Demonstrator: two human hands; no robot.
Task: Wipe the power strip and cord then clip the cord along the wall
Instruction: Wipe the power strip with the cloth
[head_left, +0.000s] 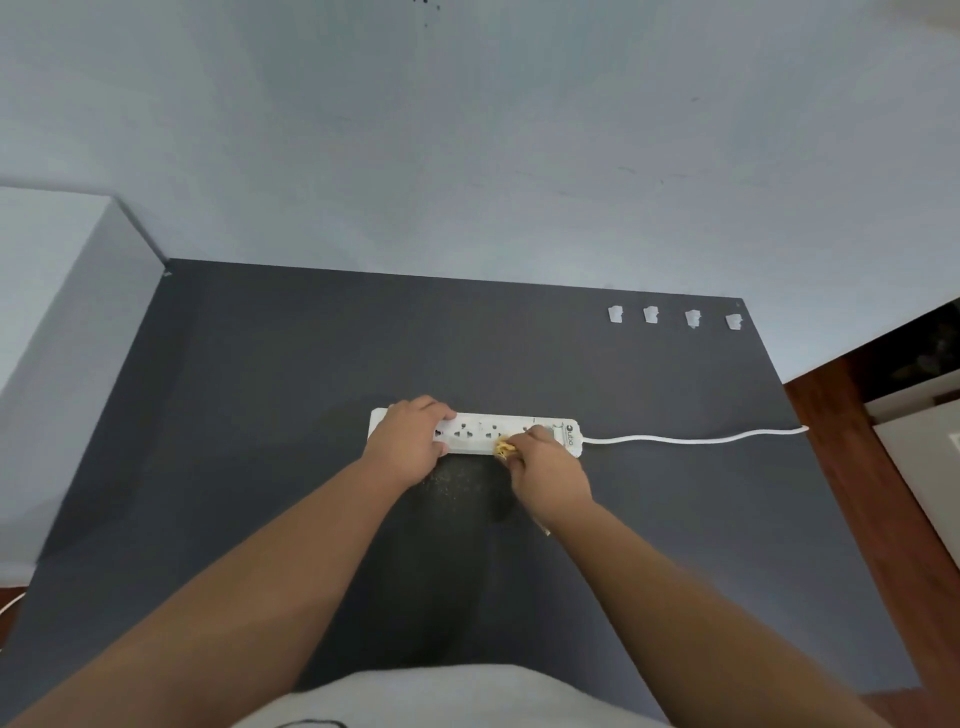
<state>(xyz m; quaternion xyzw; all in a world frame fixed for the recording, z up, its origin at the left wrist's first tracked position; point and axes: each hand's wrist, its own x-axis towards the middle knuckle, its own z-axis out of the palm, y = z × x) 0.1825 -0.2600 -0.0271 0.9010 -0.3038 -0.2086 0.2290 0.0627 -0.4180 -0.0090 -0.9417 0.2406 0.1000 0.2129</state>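
Note:
A white power strip (480, 432) lies flat in the middle of the dark grey table (260, 415). Its white cord (691, 439) runs to the right, off the table's right edge. My left hand (410, 441) grips the strip's left end and holds it down. My right hand (545, 475) presses a small yellow cloth (503, 448) onto the strip's right half, near its front edge. Most of the cloth is hidden under my fingers. Several white cord clips (675, 316) sit in a row at the table's far right, close to the pale wall (467, 156).
A white box-like block (67, 312) stands at the left edge of the table. Wooden floor (883, 493) and a white object show at the right. My light-coloured shirt (441, 699) fills the bottom edge.

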